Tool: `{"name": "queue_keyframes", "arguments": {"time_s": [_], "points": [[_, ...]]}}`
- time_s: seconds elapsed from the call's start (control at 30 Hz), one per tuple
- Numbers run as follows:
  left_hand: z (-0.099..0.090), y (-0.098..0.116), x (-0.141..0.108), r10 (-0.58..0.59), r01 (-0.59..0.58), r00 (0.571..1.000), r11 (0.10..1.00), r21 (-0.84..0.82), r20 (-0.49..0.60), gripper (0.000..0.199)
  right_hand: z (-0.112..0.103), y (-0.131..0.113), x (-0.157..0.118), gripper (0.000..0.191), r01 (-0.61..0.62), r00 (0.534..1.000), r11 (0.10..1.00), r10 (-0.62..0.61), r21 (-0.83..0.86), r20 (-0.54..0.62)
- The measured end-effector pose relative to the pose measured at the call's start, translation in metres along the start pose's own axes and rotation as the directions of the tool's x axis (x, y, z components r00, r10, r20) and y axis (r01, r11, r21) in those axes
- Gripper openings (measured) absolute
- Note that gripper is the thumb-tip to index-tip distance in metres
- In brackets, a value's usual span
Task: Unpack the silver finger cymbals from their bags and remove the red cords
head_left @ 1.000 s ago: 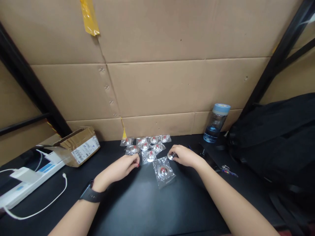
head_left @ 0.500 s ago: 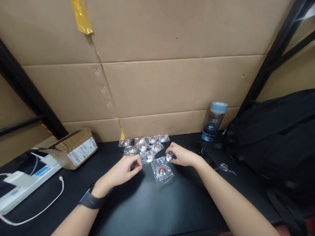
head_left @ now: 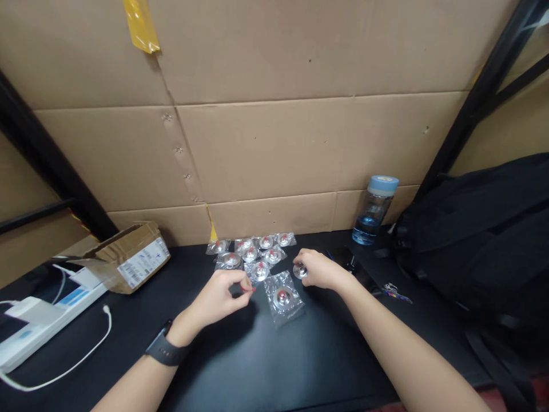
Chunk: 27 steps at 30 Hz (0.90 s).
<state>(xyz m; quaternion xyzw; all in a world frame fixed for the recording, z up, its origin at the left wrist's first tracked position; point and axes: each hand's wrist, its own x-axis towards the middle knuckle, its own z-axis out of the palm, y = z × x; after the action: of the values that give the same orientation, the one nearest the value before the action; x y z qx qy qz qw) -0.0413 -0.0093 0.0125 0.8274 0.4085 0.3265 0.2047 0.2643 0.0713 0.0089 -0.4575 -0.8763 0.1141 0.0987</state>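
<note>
Black tabletop (head_left: 274, 366) meets cardboard wall (head_left: 266, 154). I see left hand (head_left: 221, 297) pinching a red piece (head_left: 251, 289), probably with fingertips because it is small; right hand (head_left: 319, 269), half curled, grips a metal disc (head_left: 298, 271) beside the bagged disc (head_left: 283, 298), apparently for steadiness.

The right hand (head_left: 319, 269) is covering part of the metal disc (head_left: 299, 270), so that side isn't showing. The left hand (head_left: 225, 294) is pinching some red piece (head_left: 248, 288) that's mostly hiding between the fingertips and looking way too small to identify. The print on the box label (head_left: 143, 263) is coming out unreadably blurry. Backpack (head_left: 484, 240), power strip (head_left: 26, 346) and yellow tape (head_left: 141, 26) are running off the right, left and top edges.
</note>
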Motion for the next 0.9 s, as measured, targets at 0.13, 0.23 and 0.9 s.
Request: {"name": "queue_keyframes", "arguments": {"time_s": [0.13,0.23,0.9], "points": [[0.004,-0.002,0.002,-0.050,0.048,0.993,0.999,-0.027,-0.103,0.018,-0.007,-0.010,-0.001,0.032,-0.058,0.987,0.998,0.064,0.039,-0.151],[0.005,-0.002,0.005,-0.164,0.142,0.967,0.982,-0.126,-0.195,0.018,-0.014,-0.024,-0.004,0.030,0.143,0.961,0.953,-0.070,0.268,-0.266],[0.022,0.020,0.001,-0.268,0.207,0.938,0.941,-0.267,-0.218,0.015,0.015,-0.097,-0.022,0.033,0.423,0.874,0.702,-0.149,0.573,-0.463]]}}
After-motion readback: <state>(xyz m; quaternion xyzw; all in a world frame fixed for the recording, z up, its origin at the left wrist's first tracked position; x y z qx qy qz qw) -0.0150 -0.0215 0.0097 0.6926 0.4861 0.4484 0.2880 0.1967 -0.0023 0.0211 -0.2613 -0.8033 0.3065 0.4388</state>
